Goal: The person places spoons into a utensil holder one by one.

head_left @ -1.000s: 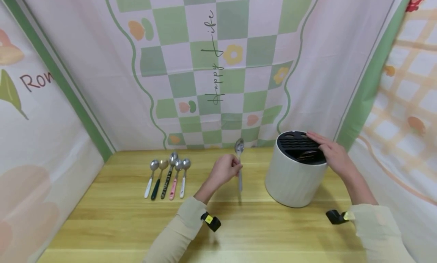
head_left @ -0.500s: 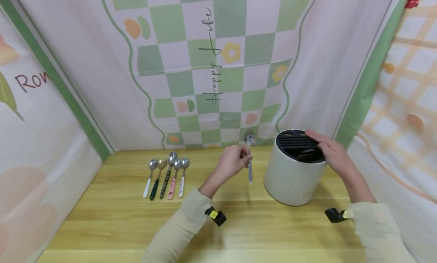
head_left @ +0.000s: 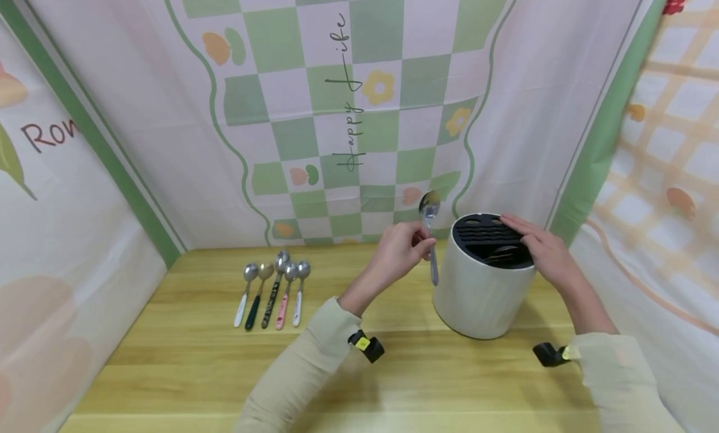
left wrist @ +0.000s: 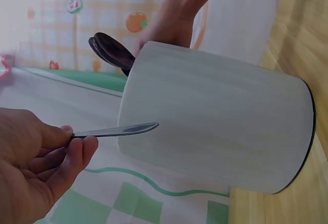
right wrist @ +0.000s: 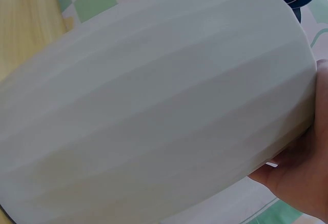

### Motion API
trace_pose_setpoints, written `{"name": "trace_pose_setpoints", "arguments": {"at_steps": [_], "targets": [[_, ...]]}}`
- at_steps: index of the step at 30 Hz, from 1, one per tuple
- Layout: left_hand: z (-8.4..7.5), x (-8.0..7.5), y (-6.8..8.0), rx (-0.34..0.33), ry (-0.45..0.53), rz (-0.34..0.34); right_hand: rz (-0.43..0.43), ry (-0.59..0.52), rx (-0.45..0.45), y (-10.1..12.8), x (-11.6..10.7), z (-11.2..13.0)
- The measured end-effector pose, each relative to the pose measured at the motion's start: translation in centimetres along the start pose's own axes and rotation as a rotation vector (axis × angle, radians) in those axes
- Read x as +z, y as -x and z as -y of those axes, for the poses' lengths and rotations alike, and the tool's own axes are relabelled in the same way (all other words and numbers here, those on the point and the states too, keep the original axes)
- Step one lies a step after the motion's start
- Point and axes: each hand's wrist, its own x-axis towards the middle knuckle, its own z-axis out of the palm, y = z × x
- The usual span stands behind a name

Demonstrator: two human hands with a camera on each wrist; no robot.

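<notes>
My left hand (head_left: 396, 252) pinches a metal spoon (head_left: 429, 204) by its handle, above the table and just left of a white ribbed utensil holder (head_left: 483, 302). The bowl points up, and the plain silver handle hangs below the fingers. In the left wrist view, the handle end (left wrist: 118, 131) reaches across in front of the holder's side. My right hand (head_left: 553, 255) rests on the right side of the holder's top rim, fingers stretched along the black slotted insert (head_left: 484, 234). Dark spoon bowls (left wrist: 111, 51) stick out of the holder's top in the left wrist view.
Several spoons (head_left: 274, 296) lie in a row on the left of the wooden table (head_left: 224, 377), with white, dark green, black patterned and pink handles. A green-and-white checked curtain (head_left: 348, 115) hangs behind the table, and printed cloth (head_left: 668, 171) flanks it.
My left hand has carried the spoon rightward and upward, closer to the holder. My right hand has stayed on the rim.
</notes>
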Motion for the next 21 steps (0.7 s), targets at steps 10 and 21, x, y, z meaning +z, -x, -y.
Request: {"name": "trace_pose_setpoints", "arguments": {"at_steps": [10,21], "targets": [[-1.9,0.0,-1.2,0.129,-0.002,-0.037,0.007,0.002,0.008,0.1,-0.1,0.1],[-4.2,-0.1,-3.0,0.266,0.001,-0.068,0.015,-0.012,0.026,-0.2,-0.1,0.3]]}}
